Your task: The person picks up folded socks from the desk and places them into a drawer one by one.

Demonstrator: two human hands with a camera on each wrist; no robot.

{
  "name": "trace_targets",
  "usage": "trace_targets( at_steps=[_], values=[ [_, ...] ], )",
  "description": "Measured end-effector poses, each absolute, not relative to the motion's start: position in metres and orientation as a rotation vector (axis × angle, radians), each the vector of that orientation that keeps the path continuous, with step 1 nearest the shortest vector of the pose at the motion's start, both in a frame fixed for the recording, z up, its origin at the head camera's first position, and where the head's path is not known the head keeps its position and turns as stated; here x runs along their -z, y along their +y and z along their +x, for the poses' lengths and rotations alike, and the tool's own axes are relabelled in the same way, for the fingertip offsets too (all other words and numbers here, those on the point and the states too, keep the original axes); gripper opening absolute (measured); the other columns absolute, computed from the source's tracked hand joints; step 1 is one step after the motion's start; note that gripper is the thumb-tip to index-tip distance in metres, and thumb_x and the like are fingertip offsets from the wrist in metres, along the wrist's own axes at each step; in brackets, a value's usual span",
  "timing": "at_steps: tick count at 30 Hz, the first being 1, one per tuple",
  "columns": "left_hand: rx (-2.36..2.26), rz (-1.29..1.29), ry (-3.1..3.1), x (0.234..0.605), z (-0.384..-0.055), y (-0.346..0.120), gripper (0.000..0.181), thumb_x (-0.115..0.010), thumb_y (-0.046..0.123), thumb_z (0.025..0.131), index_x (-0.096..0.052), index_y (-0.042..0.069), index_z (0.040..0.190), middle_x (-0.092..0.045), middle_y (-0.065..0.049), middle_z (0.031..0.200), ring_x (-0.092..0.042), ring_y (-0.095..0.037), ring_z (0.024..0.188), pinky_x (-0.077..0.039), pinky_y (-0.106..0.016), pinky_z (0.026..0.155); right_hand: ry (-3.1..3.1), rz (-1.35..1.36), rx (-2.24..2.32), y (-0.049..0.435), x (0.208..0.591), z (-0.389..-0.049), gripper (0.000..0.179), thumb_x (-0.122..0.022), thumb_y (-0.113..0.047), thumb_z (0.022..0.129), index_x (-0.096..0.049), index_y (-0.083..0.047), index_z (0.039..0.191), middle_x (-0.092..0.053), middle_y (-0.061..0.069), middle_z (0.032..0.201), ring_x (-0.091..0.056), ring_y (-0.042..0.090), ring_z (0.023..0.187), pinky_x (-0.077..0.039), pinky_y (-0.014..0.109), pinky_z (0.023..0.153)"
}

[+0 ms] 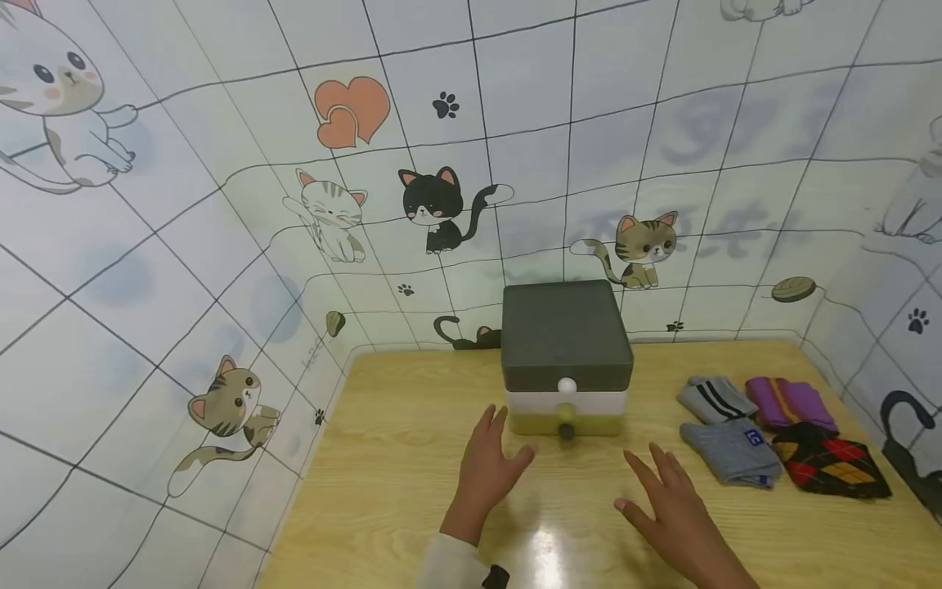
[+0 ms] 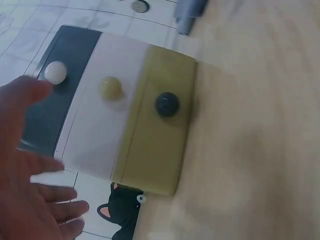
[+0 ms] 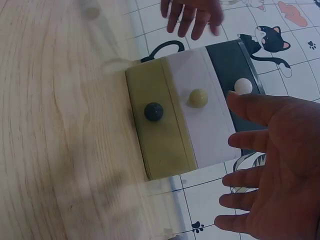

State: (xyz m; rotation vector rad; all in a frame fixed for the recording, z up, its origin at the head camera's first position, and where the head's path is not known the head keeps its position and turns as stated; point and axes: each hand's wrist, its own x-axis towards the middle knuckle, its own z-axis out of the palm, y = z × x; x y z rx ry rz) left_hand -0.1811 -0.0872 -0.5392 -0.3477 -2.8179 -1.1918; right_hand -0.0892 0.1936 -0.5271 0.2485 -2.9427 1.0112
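A small three-drawer box (image 1: 565,335) stands against the back wall. Its drawers are dark grey, white and olive from top to bottom, each with a round knob: a white knob (image 2: 55,72), an olive knob (image 3: 198,98) and a dark knob (image 2: 167,104). All three drawers look closed. My left hand (image 1: 487,466) hovers in front of the box's left side, fingers spread and holding nothing. To the front right of the box, my right hand (image 1: 671,515) is also spread, with nothing in its grasp. Neither hand visibly touches the box.
Folded cloth pieces, perhaps socks, lie on the table's right side: a grey striped one (image 1: 715,398), a purple one (image 1: 791,403), a blue-grey one (image 1: 731,451) and an argyle one (image 1: 832,462). Cat-patterned tiled walls border the wooden table (image 1: 397,458).
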Motion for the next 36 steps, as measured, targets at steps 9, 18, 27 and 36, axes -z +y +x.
trace_targets(
  at_steps=[9,18,27,36],
  values=[
    [2.061,-0.055,-2.405,0.513,-0.24,-0.088,0.076,-0.038,0.056,0.11,-0.032,0.001,0.163,-0.031,-0.018,0.168,-0.029,-0.042,0.154,-0.024,-0.06,0.125,-2.804,0.127,-1.271,0.182,0.523,-0.103,0.05,-0.065,-0.028,0.106,-0.057,0.005,0.144,-0.062,0.027,0.138,-0.065,0.041,0.118,-0.058,0.053,0.091],
    [2.29,0.064,-2.173,0.496,-0.27,-0.069,0.061,-0.037,0.043,0.113,-0.042,0.003,0.159,-0.037,-0.013,0.166,-0.029,-0.033,0.155,-0.023,-0.05,0.127,-1.62,-0.049,-2.73,0.159,0.527,-0.142,0.023,-0.054,-0.008,0.11,-0.069,0.003,0.123,-0.074,0.016,0.115,-0.074,0.02,0.108,-0.057,0.034,0.098],
    [2.271,0.076,-2.176,0.491,-0.271,-0.069,0.063,-0.049,0.047,0.108,-0.051,0.002,0.153,-0.049,-0.013,0.158,-0.038,-0.034,0.151,-0.028,-0.052,0.125,-0.831,-0.347,-3.285,0.125,0.492,-0.177,0.027,-0.044,-0.013,0.113,-0.068,-0.001,0.117,-0.07,0.019,0.119,-0.071,0.027,0.117,-0.044,0.035,0.114],
    [2.432,0.047,-2.065,0.491,-0.275,-0.064,0.06,-0.056,0.036,0.106,-0.054,-0.008,0.147,-0.057,-0.019,0.149,-0.047,-0.033,0.145,-0.032,-0.047,0.124,-0.57,-0.738,-3.312,0.118,0.477,-0.201,0.019,-0.055,-0.017,0.108,-0.065,-0.001,0.108,-0.074,0.02,0.102,-0.076,0.028,0.104,-0.049,0.031,0.108]
  ],
)
